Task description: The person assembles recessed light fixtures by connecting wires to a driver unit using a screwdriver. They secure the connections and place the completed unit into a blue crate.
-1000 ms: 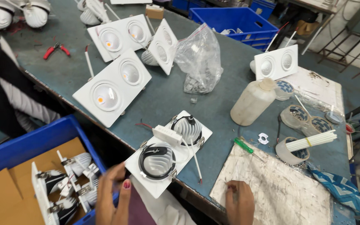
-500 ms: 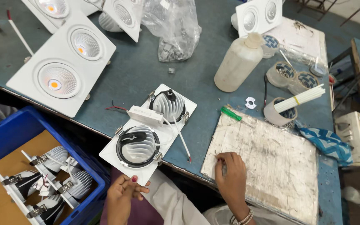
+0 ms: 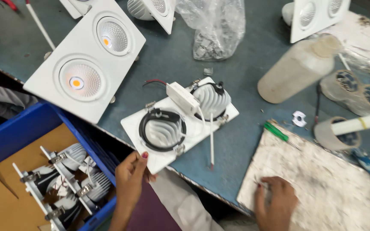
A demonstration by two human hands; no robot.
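Working on a twin light fitting at the bench

My left hand is pinching the near corner of the upturned light fitting; my right hand is pressing curled fingers on the stained board.

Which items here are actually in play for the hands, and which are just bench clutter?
In play:
- left hand at the edge of the back-up twin downlight
- right hand on the stained board

Lying about:
- face-up twin downlight
- plastic bag
- bottle
- green screwdriver
- blue crate of fittings
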